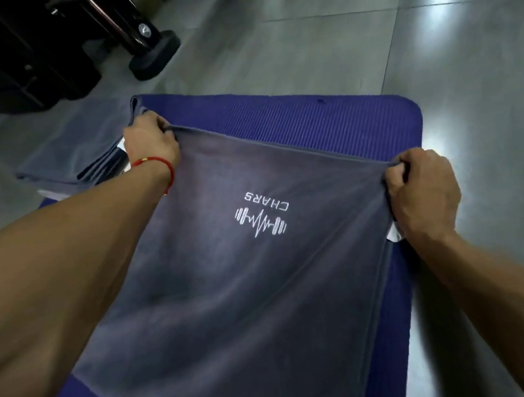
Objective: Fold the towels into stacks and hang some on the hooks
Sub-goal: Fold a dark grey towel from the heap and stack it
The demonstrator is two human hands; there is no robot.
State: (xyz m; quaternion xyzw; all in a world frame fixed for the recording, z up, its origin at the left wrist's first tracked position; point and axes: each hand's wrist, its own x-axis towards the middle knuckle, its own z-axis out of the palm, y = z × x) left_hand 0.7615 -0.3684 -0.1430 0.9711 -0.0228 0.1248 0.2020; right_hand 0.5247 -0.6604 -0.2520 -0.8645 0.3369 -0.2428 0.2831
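Two corners carry everything: a blue mat (326, 115) lies under the grey towel (232, 286), which looks soft, light and limp and will likely sag unless held taut. Folded towels (78, 150) sit stacked beside. Left hand (153, 138) and right hand (421, 189) each pinch a far corner.

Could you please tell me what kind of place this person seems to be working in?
Probably a gym: a blue exercise mat lies on the floor, the grey towel carries a barbell logo, and black equipment stands behind.
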